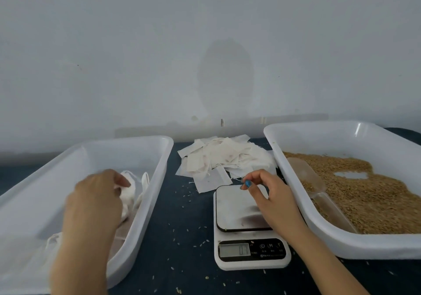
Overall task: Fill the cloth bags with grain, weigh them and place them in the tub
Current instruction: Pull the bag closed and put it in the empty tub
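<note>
Dark table; left hand grips a cloth bag inside the tub.

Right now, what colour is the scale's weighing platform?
Silver-grey platform on a white scale body; the head view shows it.

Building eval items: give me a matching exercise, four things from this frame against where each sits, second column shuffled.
1 scoop
2 scale
3 held bag
4 empty bags

A left tub, in the left hand
B table, far side, between tubs
C on the grain, right tub
D table, near side, between tubs

Pairs: 1-C, 2-D, 3-A, 4-B
</note>
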A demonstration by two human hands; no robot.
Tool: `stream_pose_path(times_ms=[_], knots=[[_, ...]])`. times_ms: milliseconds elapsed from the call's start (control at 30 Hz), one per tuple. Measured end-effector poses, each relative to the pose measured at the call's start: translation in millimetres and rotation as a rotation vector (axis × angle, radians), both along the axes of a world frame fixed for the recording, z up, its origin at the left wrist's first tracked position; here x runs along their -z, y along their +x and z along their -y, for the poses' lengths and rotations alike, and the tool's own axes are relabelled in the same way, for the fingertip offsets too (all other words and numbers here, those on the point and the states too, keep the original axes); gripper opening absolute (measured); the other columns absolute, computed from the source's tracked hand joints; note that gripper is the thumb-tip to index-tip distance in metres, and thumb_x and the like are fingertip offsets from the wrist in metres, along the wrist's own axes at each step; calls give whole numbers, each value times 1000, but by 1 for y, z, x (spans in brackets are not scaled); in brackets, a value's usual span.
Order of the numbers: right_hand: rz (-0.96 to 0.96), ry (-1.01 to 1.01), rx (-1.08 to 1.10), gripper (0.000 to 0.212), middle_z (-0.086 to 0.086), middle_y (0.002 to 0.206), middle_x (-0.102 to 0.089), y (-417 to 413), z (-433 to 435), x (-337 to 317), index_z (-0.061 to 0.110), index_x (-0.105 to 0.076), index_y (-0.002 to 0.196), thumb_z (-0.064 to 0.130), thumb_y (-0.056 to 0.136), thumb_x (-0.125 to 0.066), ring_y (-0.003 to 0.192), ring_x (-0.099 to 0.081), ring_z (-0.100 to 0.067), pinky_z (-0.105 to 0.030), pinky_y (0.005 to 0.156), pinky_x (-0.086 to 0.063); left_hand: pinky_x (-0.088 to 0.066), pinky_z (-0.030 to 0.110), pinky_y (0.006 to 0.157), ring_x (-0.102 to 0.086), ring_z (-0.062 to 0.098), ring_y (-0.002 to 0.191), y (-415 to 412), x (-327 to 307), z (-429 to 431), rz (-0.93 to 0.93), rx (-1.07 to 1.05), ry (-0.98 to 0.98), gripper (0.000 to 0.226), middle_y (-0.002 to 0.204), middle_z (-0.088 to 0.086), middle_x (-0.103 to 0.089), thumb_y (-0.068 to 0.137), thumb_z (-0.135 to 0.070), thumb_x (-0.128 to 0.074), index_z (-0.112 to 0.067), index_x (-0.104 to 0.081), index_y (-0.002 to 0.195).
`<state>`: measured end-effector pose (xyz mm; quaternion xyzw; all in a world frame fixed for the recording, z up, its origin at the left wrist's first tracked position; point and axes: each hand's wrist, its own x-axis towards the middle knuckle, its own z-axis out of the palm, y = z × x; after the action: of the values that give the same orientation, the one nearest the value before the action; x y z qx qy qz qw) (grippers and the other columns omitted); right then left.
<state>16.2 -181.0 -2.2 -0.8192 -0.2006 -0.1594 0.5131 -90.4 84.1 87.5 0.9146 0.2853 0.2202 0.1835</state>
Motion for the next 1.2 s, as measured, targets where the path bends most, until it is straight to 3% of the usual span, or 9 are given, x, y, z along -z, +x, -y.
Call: stream_pose_path(times_ms=[100,267,367,533,733,800,933,1067,1200], knots=[[-5,11,7,13,18,89,-69,1,1,1,29,-63,94,17,95,-59,98,-62,-4,-40,94,-49,-40,36,77,-57,30,100,0,3,9,-153,19,127,21,122,4,-59,96,-20,-57,-28,-62,115],[0,21,8,15,22,89,-68,2,1,2,31,-63,93,17,96,-59,98,-62,-3,-40,94,-49,-42,35,69,-57,32,100,20,8,57,391,324,295,31,112,8,-62,83,4,-67,-17,-68,107],[16,17,5,16,19,87,-69,1,0,0,30,-64,93,15,96,-59,97,-62,-4,-41,93,-49,-49,30,75,-57,17,103,76,34,84,175,534,284,42,124,-7,-54,90,3,-54,-26,-56,120],[21,-9,2,13,16,90,-69,0,3,-2,24,-65,98,13,96,-59,99,-63,-7,-42,94,-49,-44,39,99,-48,24,125,145,103,67,-361,647,183,37,143,5,-46,102,-12,-43,-15,-43,139],[28,-40,-7,10,17,90,-69,-1,1,-1,23,-65,99,15,96,-59,99,-62,-6,-41,93,-49,-47,35,73,-62,27,95,156,123,53,-249,507,348,15,108,2,-67,100,-16,-43,-20,-55,107],[32,-53,-8,10,17,90,-69,-1,1,-1,24,-65,99,16,96,-59,98,-62,-6,-41,93,-49,-47,35,74,-63,25,95,156,126,53,-210,509,361,21,108,0,-67,99,-13,-42,-21,-59,110],[28,-49,-9,10,17,89,-69,0,2,0,23,-65,99,16,96,-58,98,-62,-7,-41,92,-49,-45,33,71,-61,23,89,152,126,52,-84,447,260,27,102,2,-69,100,-14,-40,-18,-65,107],[19,-55,-6,10,17,89,-69,0,2,1,25,-65,98,17,96,-59,98,-62,-6,-41,93,-49,-43,33,62,-57,20,72,145,120,48,203,355,-34,13,83,5,-66,99,-18,-50,-12,-62,97],[20,-56,-1,13,18,88,-70,1,2,2,27,-65,98,16,96,-59,98,-62,-5,-38,93,-49,-35,16,52,-50,16,63,138,109,47,400,337,-370,14,67,-2,-57,92,-11,-59,-18,-54,81]])
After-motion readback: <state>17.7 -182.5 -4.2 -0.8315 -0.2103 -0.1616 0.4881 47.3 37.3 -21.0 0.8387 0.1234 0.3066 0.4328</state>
